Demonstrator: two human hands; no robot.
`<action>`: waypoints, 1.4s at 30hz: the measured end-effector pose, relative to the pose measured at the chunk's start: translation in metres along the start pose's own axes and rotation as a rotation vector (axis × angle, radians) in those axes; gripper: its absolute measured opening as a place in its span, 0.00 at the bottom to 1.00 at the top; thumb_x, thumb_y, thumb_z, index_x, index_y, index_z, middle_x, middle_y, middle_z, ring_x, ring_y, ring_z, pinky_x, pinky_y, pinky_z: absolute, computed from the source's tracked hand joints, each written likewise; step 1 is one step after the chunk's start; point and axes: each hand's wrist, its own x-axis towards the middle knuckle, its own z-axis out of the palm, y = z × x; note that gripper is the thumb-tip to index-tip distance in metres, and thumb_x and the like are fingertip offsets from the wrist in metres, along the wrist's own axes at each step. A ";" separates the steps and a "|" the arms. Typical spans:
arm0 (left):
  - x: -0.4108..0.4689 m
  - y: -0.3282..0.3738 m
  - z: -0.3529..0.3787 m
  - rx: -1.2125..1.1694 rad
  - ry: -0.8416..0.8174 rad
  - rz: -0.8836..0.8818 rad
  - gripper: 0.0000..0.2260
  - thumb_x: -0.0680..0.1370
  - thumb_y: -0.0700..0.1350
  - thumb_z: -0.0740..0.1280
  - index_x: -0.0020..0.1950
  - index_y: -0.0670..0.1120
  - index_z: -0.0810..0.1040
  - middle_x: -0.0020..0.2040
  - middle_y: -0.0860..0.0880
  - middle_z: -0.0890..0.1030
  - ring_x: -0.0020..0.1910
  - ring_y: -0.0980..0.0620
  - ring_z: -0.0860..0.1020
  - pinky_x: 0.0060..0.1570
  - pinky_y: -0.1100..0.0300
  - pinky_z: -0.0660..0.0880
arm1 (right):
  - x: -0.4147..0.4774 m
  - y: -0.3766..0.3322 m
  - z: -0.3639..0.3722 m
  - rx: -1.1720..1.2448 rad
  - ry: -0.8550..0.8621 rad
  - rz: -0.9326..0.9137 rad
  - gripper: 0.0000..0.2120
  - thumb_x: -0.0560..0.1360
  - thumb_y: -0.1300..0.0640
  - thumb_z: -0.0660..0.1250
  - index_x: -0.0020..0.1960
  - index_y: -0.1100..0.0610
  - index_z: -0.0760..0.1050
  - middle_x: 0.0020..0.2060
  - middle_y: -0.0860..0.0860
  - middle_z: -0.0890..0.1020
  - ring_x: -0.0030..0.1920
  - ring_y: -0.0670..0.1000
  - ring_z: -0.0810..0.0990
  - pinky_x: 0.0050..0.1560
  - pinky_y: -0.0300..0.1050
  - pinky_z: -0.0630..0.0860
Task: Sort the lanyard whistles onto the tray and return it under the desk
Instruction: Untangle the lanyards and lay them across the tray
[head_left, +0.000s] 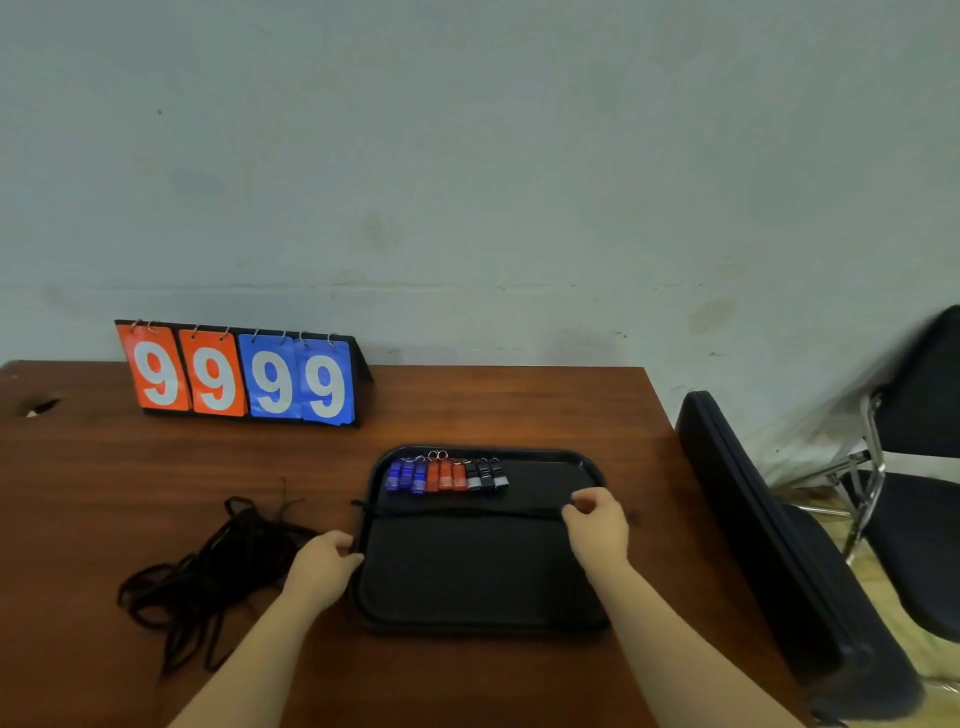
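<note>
Black lanyard (457, 514) crosswise, left-right over tray (467, 587)

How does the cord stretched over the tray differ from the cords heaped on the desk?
The stretched cord is single, pulled straight across the tray, held by the left hand and right hand; the heaped cords are many, tangled, untouched on the desk. Both are black.
</note>
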 end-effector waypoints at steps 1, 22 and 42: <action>-0.001 -0.002 0.001 -0.013 0.013 -0.006 0.16 0.77 0.45 0.68 0.63 0.40 0.77 0.60 0.42 0.80 0.59 0.44 0.77 0.56 0.55 0.72 | -0.005 -0.003 0.007 -0.027 -0.034 -0.031 0.13 0.77 0.61 0.67 0.61 0.58 0.75 0.56 0.52 0.79 0.49 0.49 0.78 0.50 0.44 0.77; -0.018 -0.035 -0.014 0.271 0.121 0.249 0.02 0.78 0.47 0.66 0.48 0.50 0.77 0.50 0.52 0.75 0.48 0.53 0.76 0.50 0.56 0.76 | -0.077 -0.047 0.099 -0.320 -0.622 -0.416 0.07 0.77 0.58 0.67 0.54 0.50 0.75 0.54 0.48 0.78 0.50 0.44 0.77 0.49 0.36 0.75; -0.055 0.028 -0.128 -0.174 0.148 0.368 0.05 0.79 0.46 0.65 0.45 0.51 0.79 0.39 0.50 0.81 0.39 0.54 0.79 0.38 0.64 0.71 | -0.075 -0.200 0.065 0.446 -0.408 -0.376 0.06 0.79 0.58 0.65 0.54 0.57 0.79 0.43 0.49 0.83 0.38 0.42 0.82 0.38 0.33 0.80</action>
